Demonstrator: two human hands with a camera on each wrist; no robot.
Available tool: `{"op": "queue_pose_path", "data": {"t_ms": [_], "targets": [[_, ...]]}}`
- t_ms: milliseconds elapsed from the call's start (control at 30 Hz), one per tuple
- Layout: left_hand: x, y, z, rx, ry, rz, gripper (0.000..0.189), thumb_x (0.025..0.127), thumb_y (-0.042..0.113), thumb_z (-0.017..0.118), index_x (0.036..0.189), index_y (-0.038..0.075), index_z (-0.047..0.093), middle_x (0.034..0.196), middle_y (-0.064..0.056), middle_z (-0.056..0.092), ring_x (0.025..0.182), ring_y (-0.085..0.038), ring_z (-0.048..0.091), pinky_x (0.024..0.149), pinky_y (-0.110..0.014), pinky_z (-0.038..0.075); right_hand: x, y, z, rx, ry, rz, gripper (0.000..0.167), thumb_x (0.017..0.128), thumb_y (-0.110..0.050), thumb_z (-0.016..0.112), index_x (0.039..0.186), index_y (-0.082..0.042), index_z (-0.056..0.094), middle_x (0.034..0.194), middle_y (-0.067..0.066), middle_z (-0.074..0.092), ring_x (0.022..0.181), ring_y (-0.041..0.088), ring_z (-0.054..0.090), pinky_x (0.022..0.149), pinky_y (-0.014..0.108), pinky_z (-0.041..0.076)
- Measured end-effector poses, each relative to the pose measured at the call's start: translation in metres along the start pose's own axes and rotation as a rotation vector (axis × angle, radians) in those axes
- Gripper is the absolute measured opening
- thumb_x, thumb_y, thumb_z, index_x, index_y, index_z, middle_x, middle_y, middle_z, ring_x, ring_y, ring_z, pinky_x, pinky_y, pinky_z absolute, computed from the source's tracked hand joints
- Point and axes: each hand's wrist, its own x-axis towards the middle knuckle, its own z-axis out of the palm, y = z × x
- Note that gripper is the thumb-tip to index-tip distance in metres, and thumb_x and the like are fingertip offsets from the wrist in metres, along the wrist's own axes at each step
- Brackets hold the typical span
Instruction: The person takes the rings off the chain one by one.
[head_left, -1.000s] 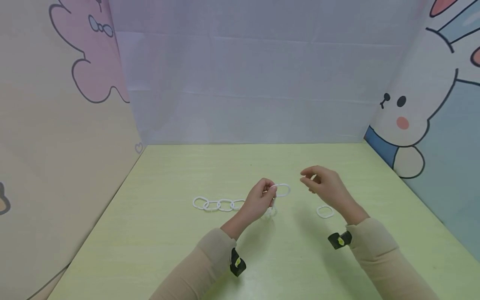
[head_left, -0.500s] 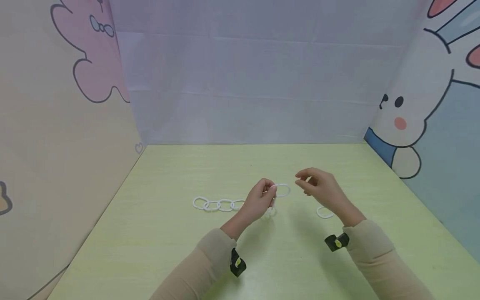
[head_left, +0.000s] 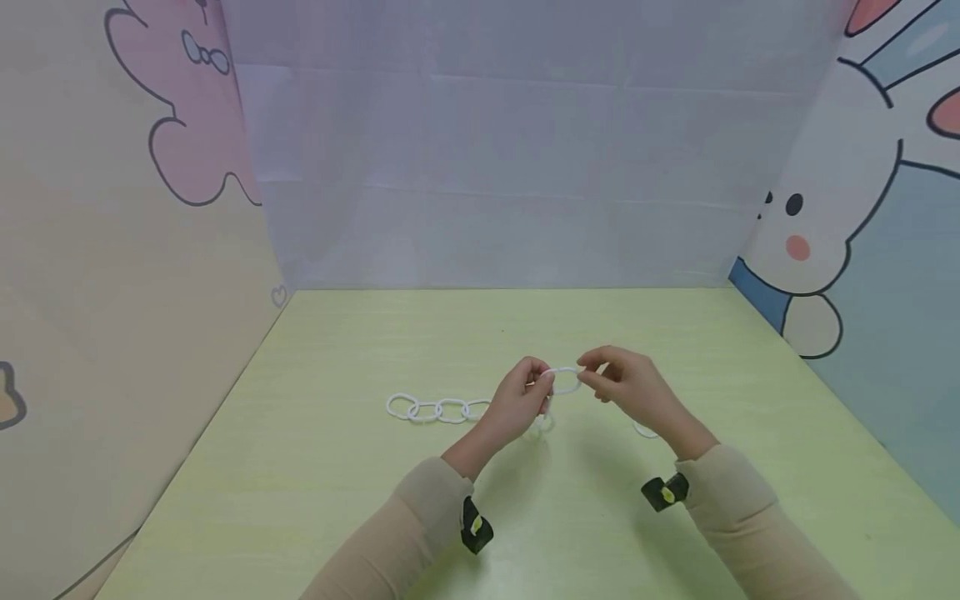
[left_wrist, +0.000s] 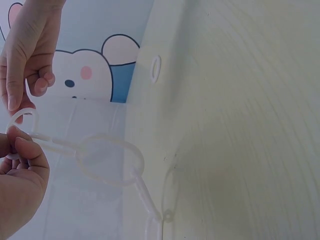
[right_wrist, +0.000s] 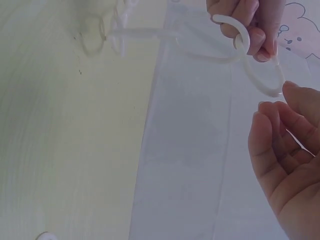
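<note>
My left hand (head_left: 517, 396) pinches a white plastic chain between thumb and fingers. An end link (head_left: 564, 392) sticks out to the right of that grip. More of the chain hangs below the hand, as the hanging link (left_wrist: 146, 197) in the left wrist view shows. Several joined links of a white chain (head_left: 424, 404) lie on the table to the left, partly behind the left hand. My right hand (head_left: 630, 387) is at the end link's far tip. In the right wrist view its thumb (right_wrist: 300, 100) meets or nearly meets the link (right_wrist: 257, 85), fingers apart below.
A loose white link (left_wrist: 153, 72) lies on the table to the right, mostly hidden by the right forearm in the head view. The pale green table (head_left: 360, 517) is bounded by a plain back sheet (head_left: 480, 183) and side panels with cartoon prints.
My right hand has moved left and slightly down to the end link's tip, and its forearm now covers most of the loose link. The left hand and chain have stayed put.
</note>
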Motion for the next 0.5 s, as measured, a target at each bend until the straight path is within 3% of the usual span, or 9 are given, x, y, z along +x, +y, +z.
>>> {"op": "queue_pose_path", "data": {"t_ms": [300, 500], "targets": [[-0.004, -0.007, -0.001, -0.027, 0.005, 0.001, 0.013, 0.098, 0.015, 0.046, 0.099, 0.002, 0.048, 0.077, -0.003, 0.049, 0.057, -0.011, 0.044, 0.052, -0.023, 0.036, -0.001, 0.002, 0.011, 0.005, -0.033, -0.006, 0.022, 0.089, -0.012, 0.063, 0.106, 0.002, 0.062, 0.09, 0.007, 0.063, 0.062, 0.021, 0.058, 0.058, 0.033, 0.051], [-0.005, -0.009, -0.001, -0.044, 0.0, -0.013, 0.015, 0.098, 0.016, 0.046, 0.101, 0.002, 0.048, 0.078, -0.004, 0.049, 0.057, -0.011, 0.044, 0.052, -0.023, 0.036, 0.0, 0.001, 0.015, 0.005, -0.044, 0.002, 0.02, 0.089, -0.013, 0.062, 0.104, 0.0, 0.062, 0.086, 0.009, 0.063, 0.06, 0.019, 0.057, 0.058, 0.034, 0.051]]}}
